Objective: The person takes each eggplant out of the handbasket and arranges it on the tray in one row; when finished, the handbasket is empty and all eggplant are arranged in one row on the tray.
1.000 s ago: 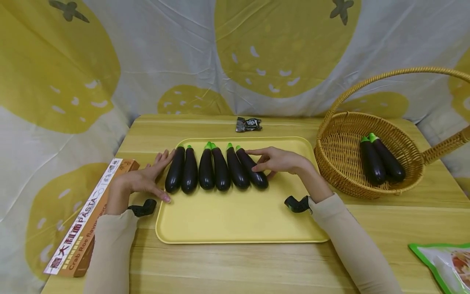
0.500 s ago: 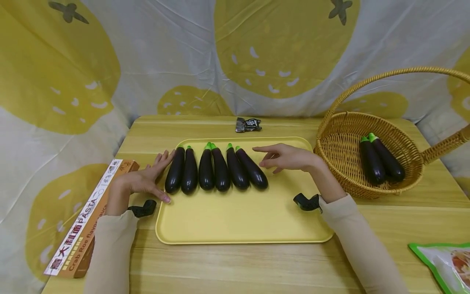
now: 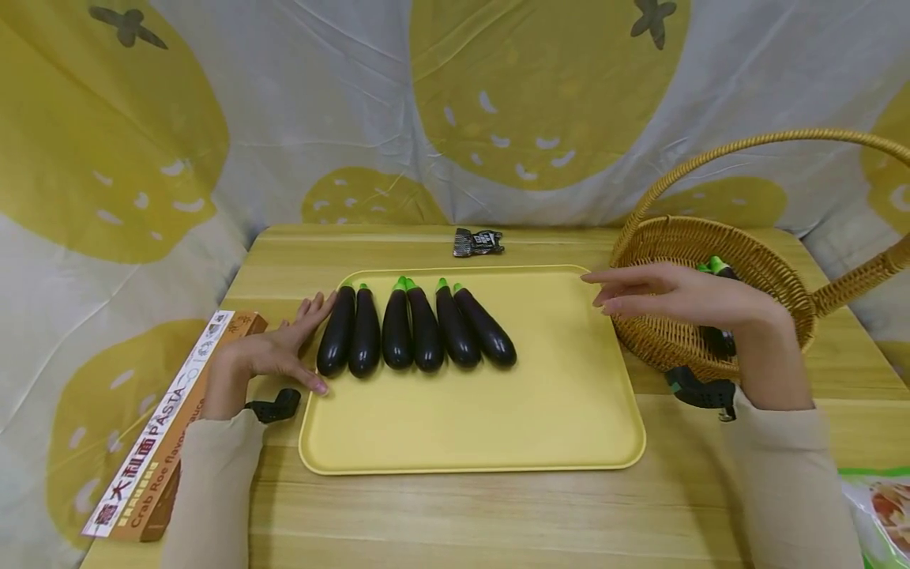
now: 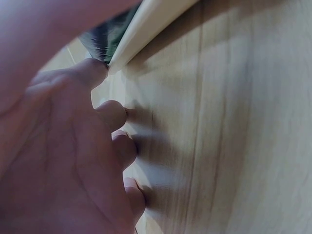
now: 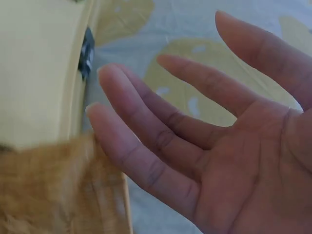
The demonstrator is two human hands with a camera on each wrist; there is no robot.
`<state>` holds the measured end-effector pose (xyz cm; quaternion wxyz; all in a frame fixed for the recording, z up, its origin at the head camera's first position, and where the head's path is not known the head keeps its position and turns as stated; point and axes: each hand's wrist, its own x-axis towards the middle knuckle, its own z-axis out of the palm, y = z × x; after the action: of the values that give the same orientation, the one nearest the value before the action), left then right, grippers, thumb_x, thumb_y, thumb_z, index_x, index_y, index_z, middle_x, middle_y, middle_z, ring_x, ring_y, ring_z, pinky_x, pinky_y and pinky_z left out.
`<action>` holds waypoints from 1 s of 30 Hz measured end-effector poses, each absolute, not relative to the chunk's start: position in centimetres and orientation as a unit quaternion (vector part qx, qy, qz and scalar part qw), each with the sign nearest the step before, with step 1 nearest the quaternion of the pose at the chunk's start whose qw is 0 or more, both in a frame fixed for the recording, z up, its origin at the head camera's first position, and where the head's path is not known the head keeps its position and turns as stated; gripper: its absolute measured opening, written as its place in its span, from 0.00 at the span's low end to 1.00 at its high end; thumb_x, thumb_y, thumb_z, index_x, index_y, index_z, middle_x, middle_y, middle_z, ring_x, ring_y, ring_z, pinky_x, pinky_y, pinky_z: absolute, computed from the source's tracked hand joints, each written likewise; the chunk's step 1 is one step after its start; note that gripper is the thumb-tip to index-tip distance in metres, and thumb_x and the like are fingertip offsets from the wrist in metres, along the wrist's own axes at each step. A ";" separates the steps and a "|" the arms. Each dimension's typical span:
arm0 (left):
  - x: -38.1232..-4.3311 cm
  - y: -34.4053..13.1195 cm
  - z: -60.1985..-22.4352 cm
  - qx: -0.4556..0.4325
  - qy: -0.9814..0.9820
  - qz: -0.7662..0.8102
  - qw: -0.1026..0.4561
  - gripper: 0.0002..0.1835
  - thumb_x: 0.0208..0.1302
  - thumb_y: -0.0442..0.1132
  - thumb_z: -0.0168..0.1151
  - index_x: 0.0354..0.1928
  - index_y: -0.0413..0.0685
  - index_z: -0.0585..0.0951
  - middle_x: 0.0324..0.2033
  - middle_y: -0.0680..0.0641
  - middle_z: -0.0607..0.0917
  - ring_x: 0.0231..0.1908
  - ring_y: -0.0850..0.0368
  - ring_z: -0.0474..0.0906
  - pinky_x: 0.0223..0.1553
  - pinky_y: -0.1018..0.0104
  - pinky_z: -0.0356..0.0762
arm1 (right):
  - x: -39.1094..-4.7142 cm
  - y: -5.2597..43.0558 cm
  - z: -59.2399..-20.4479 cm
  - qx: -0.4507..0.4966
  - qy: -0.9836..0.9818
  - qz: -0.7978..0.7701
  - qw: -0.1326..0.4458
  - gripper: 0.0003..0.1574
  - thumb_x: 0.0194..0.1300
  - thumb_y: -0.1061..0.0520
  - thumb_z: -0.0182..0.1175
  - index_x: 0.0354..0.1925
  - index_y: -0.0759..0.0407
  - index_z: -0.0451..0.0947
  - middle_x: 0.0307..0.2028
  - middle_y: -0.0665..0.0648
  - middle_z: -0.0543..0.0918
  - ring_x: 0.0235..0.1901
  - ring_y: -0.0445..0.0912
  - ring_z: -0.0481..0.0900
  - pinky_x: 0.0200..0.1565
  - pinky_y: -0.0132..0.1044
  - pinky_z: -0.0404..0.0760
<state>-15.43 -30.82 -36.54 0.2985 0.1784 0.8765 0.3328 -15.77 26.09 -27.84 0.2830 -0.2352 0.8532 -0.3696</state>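
Several dark eggplants with green stem ends lie side by side on a yellow tray. My left hand rests at the tray's left edge, fingers spread, beside the leftmost eggplant. The left wrist view shows its fingertips down on the wood, near the tray rim. My right hand hovers in front of a wicker basket, holding nothing; its fingers look loosely extended in the right wrist view. It partly hides the eggplants inside the basket.
A long pasta box lies left of the tray, beneath the left forearm. Behind the tray sits a small black packet. A green-edged bag is at the front right. The basket's tall handle arches above it.
My right hand has left the rightmost eggplant on the tray and moved right, to the basket. The left hand and the row of eggplants have stayed in place.
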 end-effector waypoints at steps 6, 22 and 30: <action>-15.4 -30.8 -36.7 0.177 0.883 0.321 0.293 0.82 0.42 0.47 0.87 0.83 0.53 0.29 0.79 0.33 0.21 0.77 0.29 0.13 0.70 0.20 0.21 | -15.2 31.2 -28.3 -0.186 0.887 -0.352 0.232 0.32 0.82 0.48 0.52 0.79 0.41 0.61 0.71 0.47 0.75 0.60 0.29 0.79 0.54 0.25 0.80; -15.6 -30.9 -36.6 0.175 0.870 0.347 0.304 0.82 0.43 0.45 0.87 0.83 0.53 0.28 0.79 0.34 0.19 0.77 0.30 0.10 0.69 0.19 0.19 | -16.3 37.5 -30.4 -0.002 0.945 -0.276 0.178 0.44 0.82 0.46 0.51 0.81 0.68 0.49 0.67 0.86 0.66 0.44 0.52 0.86 0.37 0.33 0.83; -15.6 -30.9 -36.7 0.177 0.877 0.334 0.296 0.83 0.41 0.47 0.88 0.83 0.52 0.28 0.79 0.32 0.21 0.77 0.29 0.12 0.70 0.20 0.20 | -16.5 37.5 -31.1 -0.003 0.945 -0.256 0.205 0.44 0.82 0.47 0.50 0.79 0.74 0.49 0.65 0.88 0.65 0.39 0.51 0.83 0.36 0.36 0.78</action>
<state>-15.58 -30.86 -36.70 0.2965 0.1766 0.8772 0.3339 -16.48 37.55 -31.07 0.2053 -0.0035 0.9447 -0.2556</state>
